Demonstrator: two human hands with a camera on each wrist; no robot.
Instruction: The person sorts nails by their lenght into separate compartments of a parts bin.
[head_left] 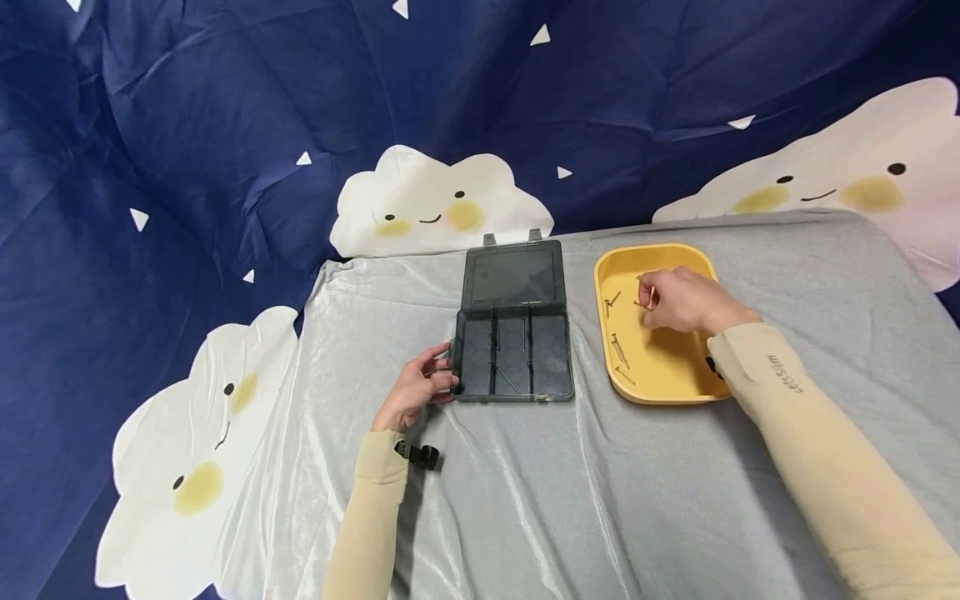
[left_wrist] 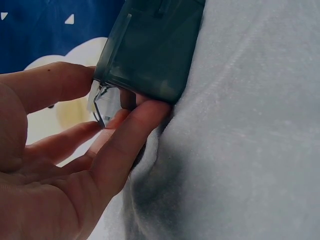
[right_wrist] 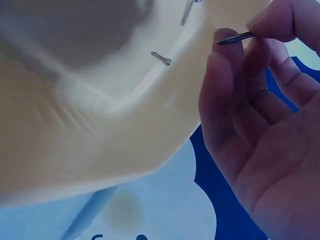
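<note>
A dark see-through compartment box (head_left: 551, 350) lies with its lid (head_left: 513, 275) raised at the back. Several thin nails lie in its middle compartment, including one slanting nail (head_left: 507, 379). My left hand (head_left: 411, 390) grips the box's left edge; in the left wrist view its fingers (left_wrist: 127, 135) hold the box corner (left_wrist: 150, 75). Over the yellow tray (head_left: 660, 396), my right hand (head_left: 686, 302) pinches a pointed metal nail (right_wrist: 237, 37) between thumb and fingertip; its far end is hidden. A small screw (right_wrist: 161, 58) and a threaded screw (right_wrist: 187, 12) lie in the tray.
More nails (head_left: 618, 350) lie along the tray's left side. A grey cloth (head_left: 510, 500) covers the table, with folds running toward me. A dark blue curtain (head_left: 450, 83) with cloud prints hangs directly behind the table.
</note>
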